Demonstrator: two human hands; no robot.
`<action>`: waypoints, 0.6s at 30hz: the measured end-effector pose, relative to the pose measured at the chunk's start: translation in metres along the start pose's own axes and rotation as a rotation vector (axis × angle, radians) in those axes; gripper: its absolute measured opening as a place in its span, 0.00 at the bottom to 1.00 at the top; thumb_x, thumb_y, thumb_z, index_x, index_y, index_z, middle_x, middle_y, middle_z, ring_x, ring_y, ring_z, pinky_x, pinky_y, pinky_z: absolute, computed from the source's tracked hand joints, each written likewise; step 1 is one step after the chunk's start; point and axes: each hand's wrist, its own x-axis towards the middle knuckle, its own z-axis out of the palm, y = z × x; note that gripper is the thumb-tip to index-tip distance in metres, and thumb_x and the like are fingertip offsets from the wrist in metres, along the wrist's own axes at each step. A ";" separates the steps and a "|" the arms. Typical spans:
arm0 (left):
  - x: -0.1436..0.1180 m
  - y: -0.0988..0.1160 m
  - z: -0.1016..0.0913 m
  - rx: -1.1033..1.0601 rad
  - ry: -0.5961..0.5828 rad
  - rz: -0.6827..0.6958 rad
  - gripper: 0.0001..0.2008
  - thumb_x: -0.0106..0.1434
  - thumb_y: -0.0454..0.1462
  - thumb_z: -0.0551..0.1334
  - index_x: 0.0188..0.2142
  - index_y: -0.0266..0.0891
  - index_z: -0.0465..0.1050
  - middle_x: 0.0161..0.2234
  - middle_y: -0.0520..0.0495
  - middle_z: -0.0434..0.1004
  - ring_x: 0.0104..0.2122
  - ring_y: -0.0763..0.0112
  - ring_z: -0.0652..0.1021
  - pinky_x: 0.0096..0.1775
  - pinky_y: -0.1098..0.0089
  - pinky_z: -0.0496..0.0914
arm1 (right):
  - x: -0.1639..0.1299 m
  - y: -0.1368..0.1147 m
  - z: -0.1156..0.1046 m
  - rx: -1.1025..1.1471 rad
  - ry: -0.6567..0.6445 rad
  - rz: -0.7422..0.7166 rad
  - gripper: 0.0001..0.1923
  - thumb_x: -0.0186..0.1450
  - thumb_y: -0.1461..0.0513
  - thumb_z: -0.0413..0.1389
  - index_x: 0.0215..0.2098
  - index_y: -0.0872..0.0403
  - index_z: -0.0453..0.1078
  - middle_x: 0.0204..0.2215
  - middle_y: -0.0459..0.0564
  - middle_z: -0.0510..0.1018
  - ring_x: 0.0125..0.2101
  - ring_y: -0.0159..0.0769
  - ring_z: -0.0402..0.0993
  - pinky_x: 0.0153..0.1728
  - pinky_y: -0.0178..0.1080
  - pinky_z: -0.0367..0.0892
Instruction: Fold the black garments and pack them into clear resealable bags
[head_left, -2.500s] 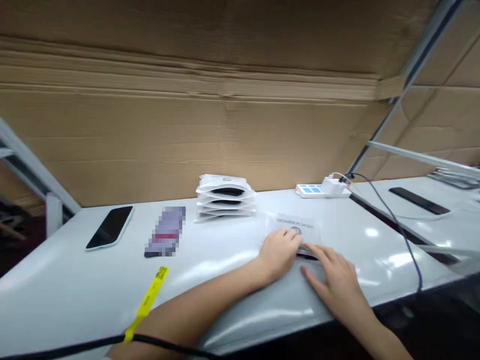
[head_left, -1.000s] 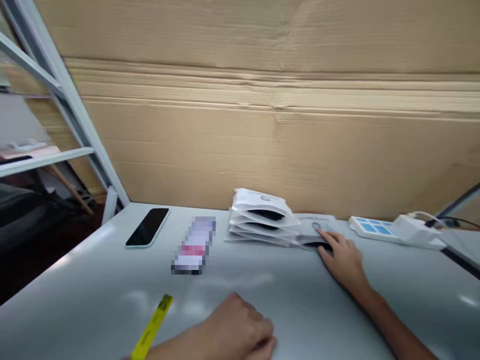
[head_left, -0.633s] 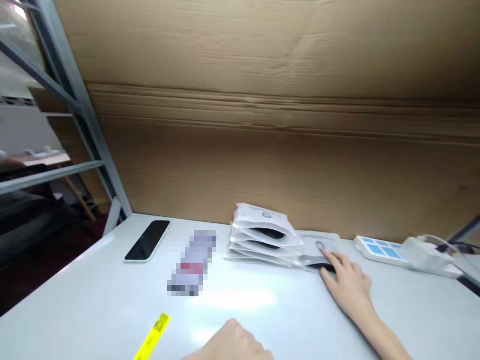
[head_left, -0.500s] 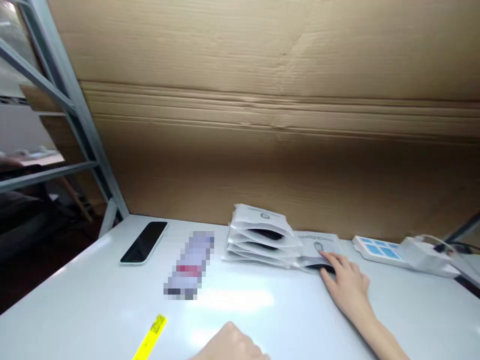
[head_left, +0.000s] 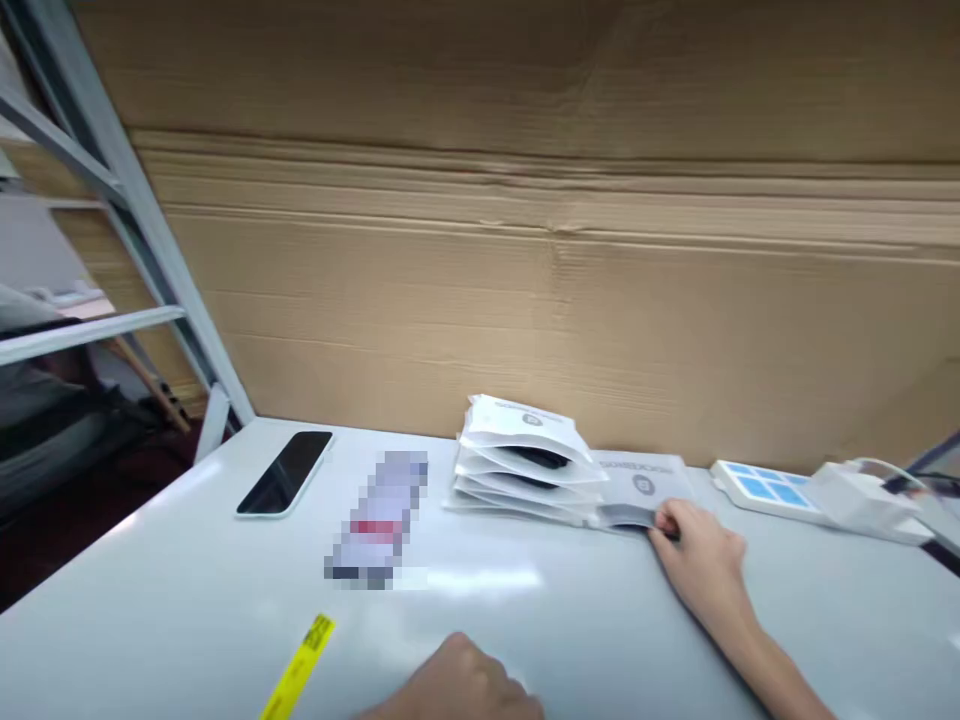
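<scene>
Well, the right hand (head_left: 703,558) pinches a pale pouch (head_left: 637,482) (beside a stack (head_left: 517,432))

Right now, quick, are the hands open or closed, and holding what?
Left hand: can't tell, the picture's bottom edge cuts it off.
Right hand: closed, pinching the near edge of the bag beside the stack.

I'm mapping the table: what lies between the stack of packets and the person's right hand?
In the head view, a single packet lies flat between the stack and the right hand, which pinches its near edge.
</scene>
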 end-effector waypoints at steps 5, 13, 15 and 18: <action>0.004 0.000 -0.009 -0.056 0.009 -0.024 0.22 0.69 0.48 0.56 0.21 0.41 0.63 0.15 0.58 0.67 0.13 0.78 0.61 0.17 0.69 0.46 | 0.001 -0.001 -0.001 0.003 0.009 -0.019 0.06 0.55 0.60 0.47 0.21 0.50 0.62 0.21 0.48 0.73 0.28 0.42 0.69 0.31 0.40 0.51; 0.001 0.002 -0.008 -0.073 0.104 -0.053 0.18 0.69 0.43 0.56 0.22 0.41 0.62 0.16 0.58 0.70 0.14 0.77 0.63 0.19 0.68 0.46 | 0.002 0.000 -0.001 -0.008 0.023 -0.029 0.05 0.53 0.61 0.48 0.20 0.50 0.59 0.20 0.47 0.71 0.27 0.41 0.68 0.31 0.40 0.51; -0.001 0.002 -0.008 -0.078 0.074 -0.060 0.18 0.70 0.43 0.55 0.23 0.42 0.62 0.16 0.57 0.69 0.15 0.76 0.64 0.20 0.67 0.47 | 0.002 0.000 -0.001 -0.013 0.023 -0.024 0.05 0.53 0.61 0.48 0.20 0.50 0.59 0.20 0.47 0.71 0.27 0.42 0.68 0.31 0.40 0.51; -0.001 0.001 -0.008 -0.092 0.054 -0.068 0.19 0.69 0.45 0.55 0.23 0.42 0.62 0.16 0.57 0.68 0.15 0.75 0.63 0.20 0.67 0.48 | 0.002 -0.002 -0.001 -0.019 0.027 -0.015 0.05 0.53 0.62 0.48 0.20 0.50 0.60 0.20 0.47 0.71 0.28 0.42 0.68 0.31 0.40 0.52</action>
